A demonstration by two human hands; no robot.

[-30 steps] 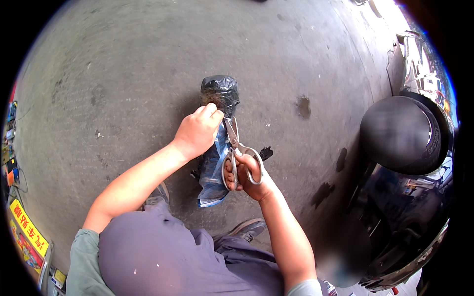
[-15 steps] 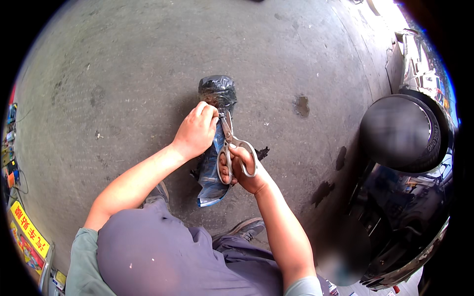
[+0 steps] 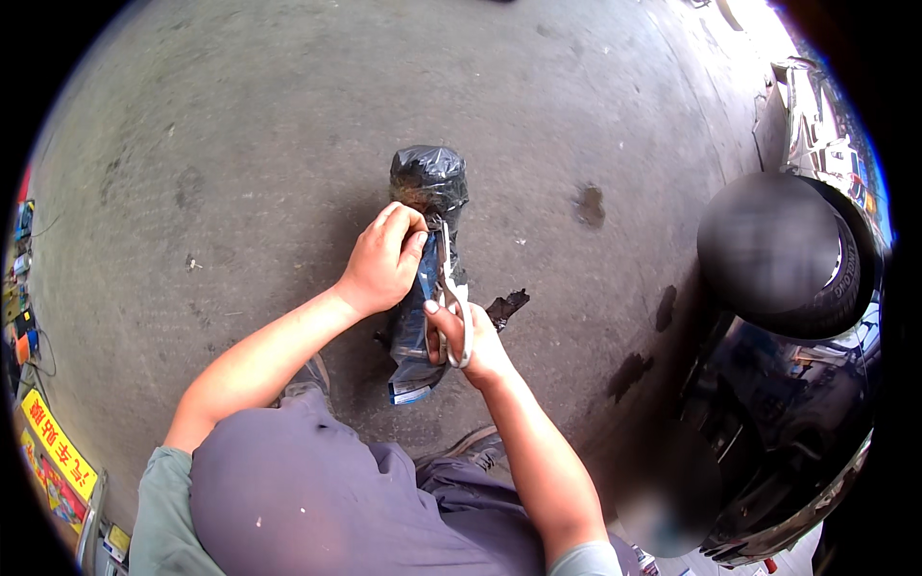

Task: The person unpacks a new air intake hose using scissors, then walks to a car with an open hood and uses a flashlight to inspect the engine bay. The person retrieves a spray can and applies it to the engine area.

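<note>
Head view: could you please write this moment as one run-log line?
left hand: holds package | right hand: holds scissors, blades at package | package: plastic-wrapped, on floor

We see a grey, scuffed floor (image 3: 288,125) carrying everything here. Directly on it, under the left fingers (image 3: 410,215) and right fingers (image 3: 444,320), lies a long bundle (image 3: 429,173) in black and blue plastic, its bulky end beyond the left fingers. Just right of the right fingers we find a black plastic scrap (image 3: 507,309). Farther right, a dark stain (image 3: 589,205) marks the surface; well left of the left fingers lies a pale fleck (image 3: 193,263). Nearer us than the fingers rests a shoe (image 3: 488,451).
</note>
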